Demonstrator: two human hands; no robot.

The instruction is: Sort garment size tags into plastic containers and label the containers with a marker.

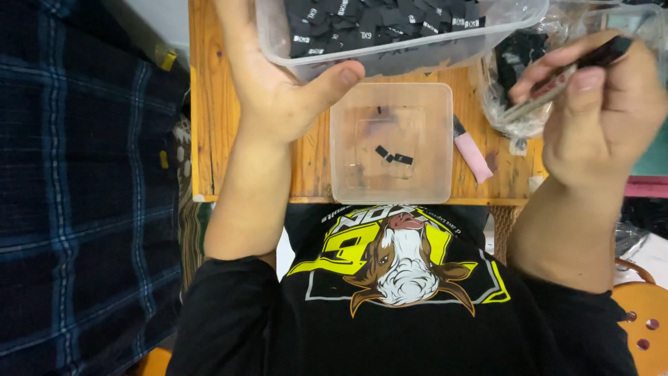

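My left hand (278, 83) grips the near wall of a clear plastic tub (417, 52), thumb pressed against its front. The tub is lifted and tilted and holds several small black fabric labels (376, 21). Below it a smaller square clear container (348, 139) sits on the wooden table (209, 104) with a few black labels (393, 156) on its bottom. My right hand (602, 104) is raised at the right and pinches a thin dark tool (563, 80), like tweezers or small snips, between thumb and fingers.
A pink-handled tool (472, 154) lies on the table right of the square container. A crumpled clear plastic bag (518, 69) with dark labels sits behind it. Dark plaid fabric (83, 188) fills the left side. An orange stool (643, 320) shows at bottom right.
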